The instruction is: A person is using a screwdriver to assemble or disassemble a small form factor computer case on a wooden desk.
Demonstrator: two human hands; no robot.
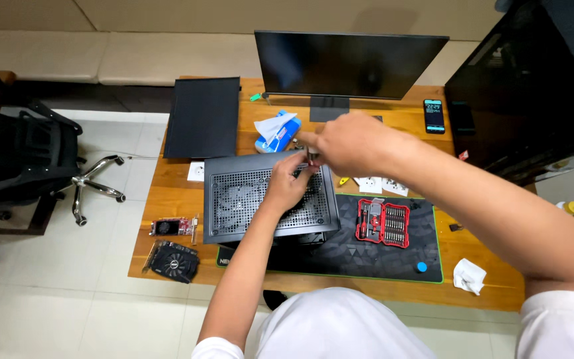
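head view, both hands (287, 183) (347, 143) pinched on a small tool (312, 158), above black computer case (270, 199)

A computer case (270, 199) lies on the desk (174, 199), partly on a desk mat (380, 256). Both hands meet at its far right corner: left hand (287, 185) on top, right hand (347, 143) just beyond. Right of the case, a screwdriver bit set (383, 223) sits on the mat. Two graphics cards (173, 252) lie left of the case, a monitor (347, 66) behind, and a side panel (202, 118) at far left.
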